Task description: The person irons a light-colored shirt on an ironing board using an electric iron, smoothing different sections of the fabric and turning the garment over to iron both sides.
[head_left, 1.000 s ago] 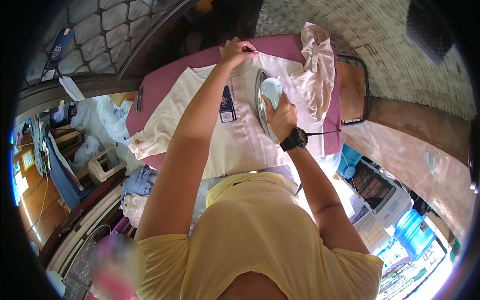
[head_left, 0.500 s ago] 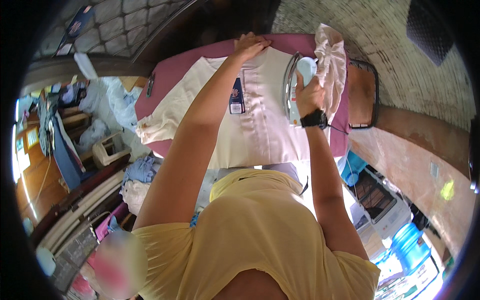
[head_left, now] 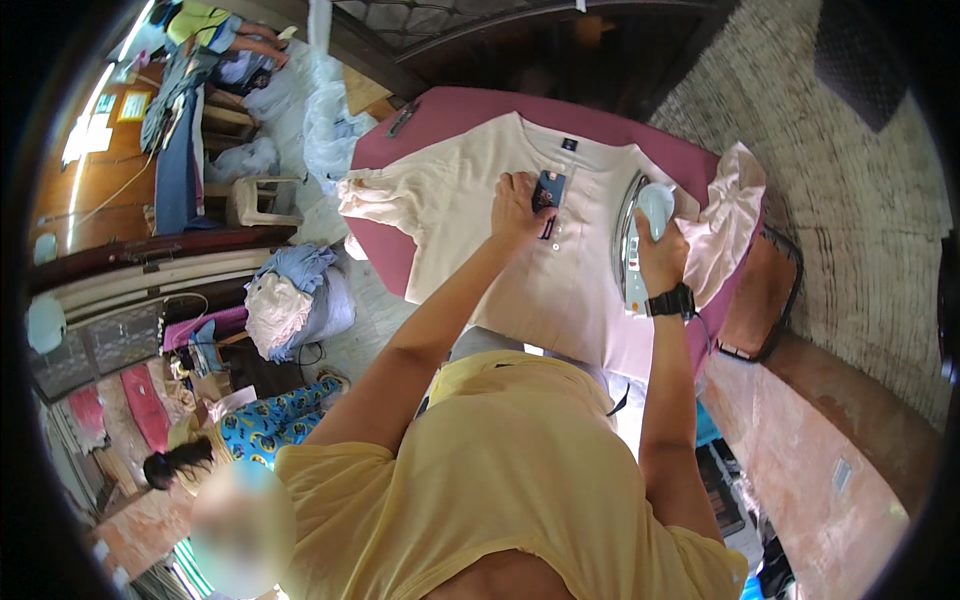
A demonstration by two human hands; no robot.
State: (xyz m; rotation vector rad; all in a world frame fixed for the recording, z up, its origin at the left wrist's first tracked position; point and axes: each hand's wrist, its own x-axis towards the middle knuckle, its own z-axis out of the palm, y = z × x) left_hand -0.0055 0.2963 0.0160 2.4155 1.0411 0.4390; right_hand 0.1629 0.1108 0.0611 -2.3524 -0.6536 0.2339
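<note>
A pale cream blouse [head_left: 470,200] with a buttoned front lies spread on a maroon ironing board [head_left: 385,165]. My right hand [head_left: 663,262] is wrapped round the handle of a white and grey iron [head_left: 633,290]. The iron rests on the blouse's right side, beside a bunched sleeve [head_left: 738,200]. Near the middle of the blouse, my left hand [head_left: 515,210] rests on the cloth with its thumb spread from its fingers. That thumb lies across a dark blue hang tag [head_left: 551,186], covering part of it.
A small dark green-grey tool [head_left: 403,120] lies at the board's far left corner. Heaped clothes [head_left: 300,305] and a pale plastic stool [head_left: 262,200] stand to the left. One person [head_left: 265,425] is at the lower left, another [head_left: 215,28] at the upper left. A pinkish wall [head_left: 800,440] runs at the right.
My left hand has come from the blouse's collar down to the hang tag. The view has swung, shifting the board rightward in it. My right hand still holds the iron on the blouse.
</note>
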